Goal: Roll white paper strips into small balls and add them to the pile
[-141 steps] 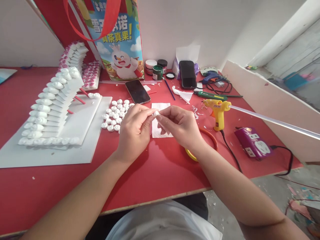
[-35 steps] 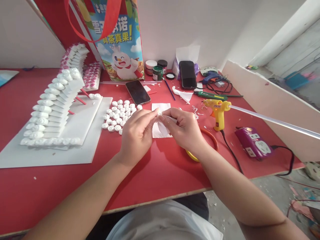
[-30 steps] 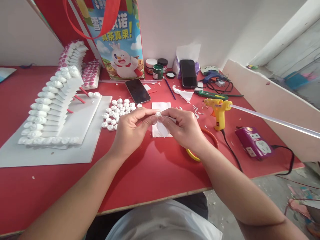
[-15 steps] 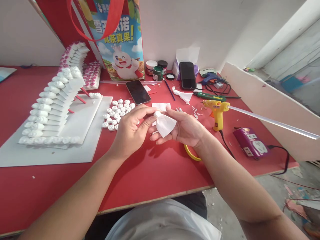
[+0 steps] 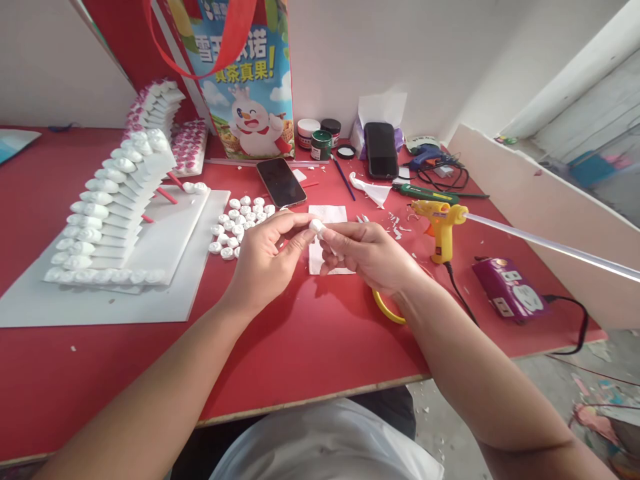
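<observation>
A small white paper rosette (image 5: 316,226) is pinched between both hands above the red table. My left hand (image 5: 277,251) grips its left side with thumb and index finger. On its right side, my right hand (image 5: 367,253) has its fingers closed around the gathered lower part of the paper, which is mostly hidden. A flat white paper sheet (image 5: 327,214) lies beneath the hands. Several finished white rosettes (image 5: 233,225) are grouped just left of my left hand. A twisted white paper piece (image 5: 376,192) rests beyond my right hand.
At left, a curved white rosette structure (image 5: 125,193) stands on white boards. Behind are a carton bag (image 5: 255,120), phone (image 5: 281,182), paint jars (image 5: 321,145) and tissue pack (image 5: 381,150). To the right lie a yellow glue gun (image 5: 440,227), purple power box (image 5: 510,288) and yellow ring (image 5: 387,311).
My right hand has turned and closed around the paper's flared part, which lay spread over its open palm before. The view has shifted slightly, and more of the flat sheet shows.
</observation>
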Demonstrator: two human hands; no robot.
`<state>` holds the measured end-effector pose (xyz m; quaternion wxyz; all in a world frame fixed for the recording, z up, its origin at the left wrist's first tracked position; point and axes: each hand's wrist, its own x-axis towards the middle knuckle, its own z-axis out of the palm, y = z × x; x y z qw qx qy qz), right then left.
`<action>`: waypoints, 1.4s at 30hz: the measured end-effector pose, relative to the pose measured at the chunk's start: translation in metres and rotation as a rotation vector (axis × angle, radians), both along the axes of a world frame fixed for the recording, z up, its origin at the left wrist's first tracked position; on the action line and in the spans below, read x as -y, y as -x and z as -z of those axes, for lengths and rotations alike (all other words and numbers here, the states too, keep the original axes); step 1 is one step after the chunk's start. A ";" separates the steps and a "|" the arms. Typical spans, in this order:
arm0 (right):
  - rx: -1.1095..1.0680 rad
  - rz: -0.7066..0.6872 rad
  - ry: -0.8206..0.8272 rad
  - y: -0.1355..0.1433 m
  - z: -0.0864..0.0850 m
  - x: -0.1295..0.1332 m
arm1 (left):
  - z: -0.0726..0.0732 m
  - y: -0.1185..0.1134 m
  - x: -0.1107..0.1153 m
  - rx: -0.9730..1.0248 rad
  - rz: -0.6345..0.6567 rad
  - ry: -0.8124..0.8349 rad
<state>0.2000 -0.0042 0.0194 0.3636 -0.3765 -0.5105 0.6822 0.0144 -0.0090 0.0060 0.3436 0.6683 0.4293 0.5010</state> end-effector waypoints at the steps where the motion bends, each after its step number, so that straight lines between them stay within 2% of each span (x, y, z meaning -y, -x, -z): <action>1: 0.068 0.031 -0.074 0.001 0.000 0.001 | 0.000 0.000 0.000 0.001 -0.007 0.003; 4: 0.270 0.187 -0.242 0.004 -0.003 0.005 | 0.000 -0.002 0.001 -0.018 -0.032 -0.022; 8: 0.409 0.372 -0.331 0.013 -0.006 0.014 | -0.001 -0.005 0.004 -0.107 -0.087 -0.139; 15: 0.300 0.362 -0.432 0.020 0.001 0.019 | 0.010 -0.011 0.005 -0.311 -0.247 -0.501; 19: 0.298 0.399 -0.467 0.016 -0.001 0.019 | 0.011 -0.015 0.007 -0.329 -0.246 -0.601; 21: 0.318 0.400 -0.479 0.014 -0.003 0.019 | 0.008 -0.013 0.007 -0.260 -0.180 -0.534; 26: 0.375 0.310 -0.500 0.007 -0.005 0.014 | 0.003 -0.001 0.001 -0.008 -0.006 -0.062; 28: 0.388 0.274 -0.517 0.004 -0.004 0.012 | 0.002 0.002 -0.002 0.076 0.101 0.125; 30: 0.392 0.251 -0.537 0.001 -0.004 0.011 | 0.001 0.002 -0.003 0.113 0.198 0.238; 35: 0.338 0.198 -0.473 -0.001 -0.009 0.008 | -0.002 0.003 -0.002 0.065 0.271 0.258; 39: 0.243 0.186 -0.350 -0.003 -0.010 0.005 | -0.004 0.007 -0.001 -0.008 0.237 0.233; 42: 0.248 0.158 -0.335 -0.006 -0.008 0.003 | -0.005 0.009 0.000 0.003 0.222 0.220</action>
